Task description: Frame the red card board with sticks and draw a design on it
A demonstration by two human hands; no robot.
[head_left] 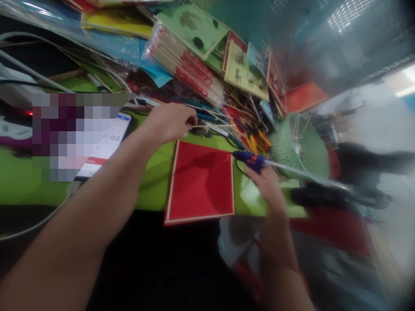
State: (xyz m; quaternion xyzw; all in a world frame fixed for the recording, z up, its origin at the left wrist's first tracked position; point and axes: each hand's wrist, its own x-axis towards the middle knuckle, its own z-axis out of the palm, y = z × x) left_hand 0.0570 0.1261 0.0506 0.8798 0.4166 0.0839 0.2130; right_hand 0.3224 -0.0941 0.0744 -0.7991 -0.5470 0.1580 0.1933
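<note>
A square red board [201,181] lies flat at the front edge of the green table, with thin pale sticks along its left, right and near sides. Above its far left corner is my left hand [175,122], the fingers pinched on a thin wooden stick [215,125] that points right. My right hand [267,181] grips a dark blue glue gun [251,160] to the right of the board. The gun's nozzle is close to the board's far right corner; whether they touch I cannot tell. A long translucent glue stick [301,172] juts from the gun's back.
A lit phone [108,144] lies left of my left forearm. Behind are a wrapped bundle of sticks [188,65], several picture panels [246,71] and orange-handled tools [259,141]. A green basket [300,144] stands at right. A white cable [42,222] hangs at left.
</note>
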